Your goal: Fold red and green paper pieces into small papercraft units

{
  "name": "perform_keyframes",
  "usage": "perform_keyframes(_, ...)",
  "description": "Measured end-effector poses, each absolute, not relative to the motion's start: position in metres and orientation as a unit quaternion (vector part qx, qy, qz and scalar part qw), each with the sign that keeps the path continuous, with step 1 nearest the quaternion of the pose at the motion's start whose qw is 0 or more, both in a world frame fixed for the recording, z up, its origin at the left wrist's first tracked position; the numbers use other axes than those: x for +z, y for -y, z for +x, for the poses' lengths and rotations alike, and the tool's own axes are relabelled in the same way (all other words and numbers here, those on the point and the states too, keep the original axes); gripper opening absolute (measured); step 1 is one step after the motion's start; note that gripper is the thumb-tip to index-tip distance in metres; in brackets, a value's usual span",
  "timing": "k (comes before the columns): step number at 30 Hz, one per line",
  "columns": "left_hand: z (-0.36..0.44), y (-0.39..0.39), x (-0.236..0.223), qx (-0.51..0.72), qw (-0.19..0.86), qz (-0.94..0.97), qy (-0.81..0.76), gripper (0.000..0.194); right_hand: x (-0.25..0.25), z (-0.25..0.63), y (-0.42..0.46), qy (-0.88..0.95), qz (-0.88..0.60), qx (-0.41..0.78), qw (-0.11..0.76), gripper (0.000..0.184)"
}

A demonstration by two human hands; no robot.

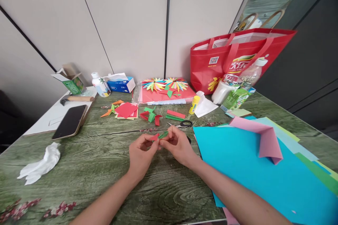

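We look down on a green wood-patterned table (pixel 105 168) that runs out of view at the near side and at the left. A large blue sheet (pixel 258 182) lies at the near right; our right forearm covers part of it, and it hides most of the coloured sheets under it. The red bag (pixel 207 65) stands at the far right, its lower right part behind a clear bottle (pixel 252 74), a jar (pixel 223 91) and a green carton (pixel 236 99).

Our forearms enter from the near edge and converge at the middle. Our left hand (pixel 140 154) comes in from the left, fingers curled inward, and our right hand (pixel 182 148) from the right, its thumb and fingertips meeting our left hand's. Both are closed in a pinch.

Left of them, at the far side, a phone (pixel 69 121) rests partly on a white board (pixel 50 116). Beyond our right hand lie scissors (pixel 186 123), one black loop plain, another partly hidden by that hand.

Smallest are the pieces we grip: red folded paper (pixel 154 137) in our left hand, green folded paper (pixel 163 135) in our right. Fingers cover much of both, and we cannot tell whether they are joined.
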State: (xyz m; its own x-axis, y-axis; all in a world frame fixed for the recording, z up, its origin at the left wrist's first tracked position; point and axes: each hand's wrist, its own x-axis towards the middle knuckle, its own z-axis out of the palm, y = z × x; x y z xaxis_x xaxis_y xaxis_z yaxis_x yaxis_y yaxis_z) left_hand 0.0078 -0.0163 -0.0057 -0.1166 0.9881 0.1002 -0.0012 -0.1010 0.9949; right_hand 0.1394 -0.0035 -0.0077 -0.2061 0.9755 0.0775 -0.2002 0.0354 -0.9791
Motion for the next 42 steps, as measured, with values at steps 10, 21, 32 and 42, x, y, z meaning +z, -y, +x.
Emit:
perform_keyframes(10,0.008,0.004,-0.006,0.562,0.53,0.412,-0.483,0.015,-0.017,0.145,-0.002,0.562,-0.383,0.521,0.516,0.023)
perform_keyframes(21,0.003,0.002,0.002,0.533,0.555,0.401,-0.496,0.016,-0.023,0.155,-0.001,0.825,-0.37,0.059,0.422,0.018)
perform_keyframes(32,0.0,0.0,0.0,0.465,0.539,0.502,-0.49,0.017,-0.016,0.159,-0.006,0.825,-0.355,0.142,0.416,0.004)
perform_keyframes(42,-0.003,-0.001,0.002,0.443,0.595,0.492,-0.456,0.02,-0.016,0.157,-0.009,0.7,-0.388,0.362,0.478,0.007)
